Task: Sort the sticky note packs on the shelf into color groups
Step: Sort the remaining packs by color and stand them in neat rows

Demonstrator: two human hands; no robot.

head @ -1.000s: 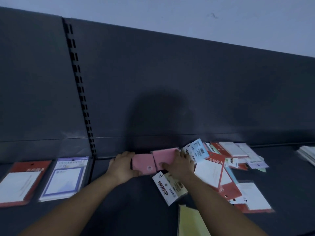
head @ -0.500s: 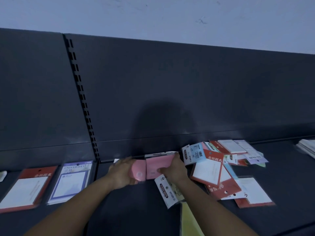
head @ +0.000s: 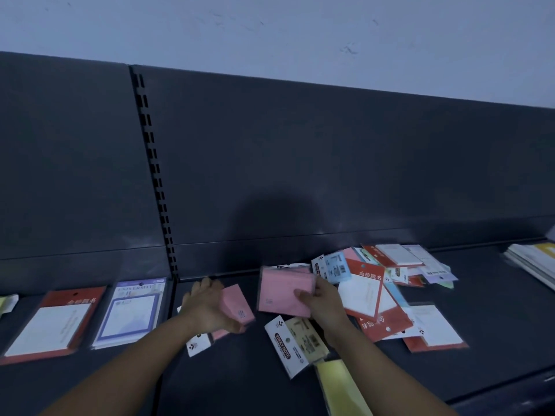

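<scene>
The dark, matte metal shelf (head: 495, 340) runs left to right. On its right part lies the unsorted heap (head: 390, 289) of glossy film-wrapped packs in red, white, blue and lilac, overlapping at all angles. Just left of the heap, the right hand (head: 322, 301) pinches the large pink pack (head: 282, 291), a flat near-square slab held tilted, with the thumb on its face. Across a narrow gap, the left hand (head: 207, 307) curls round the small pink pack (head: 237, 306), a thicker block whose long axis runs near to far, leaning right. The heap lies right of both hands, so the right hand is nearer for the next pick. A white-headed yellow pack (head: 295, 340) lies flat beside the right wrist.
</scene>
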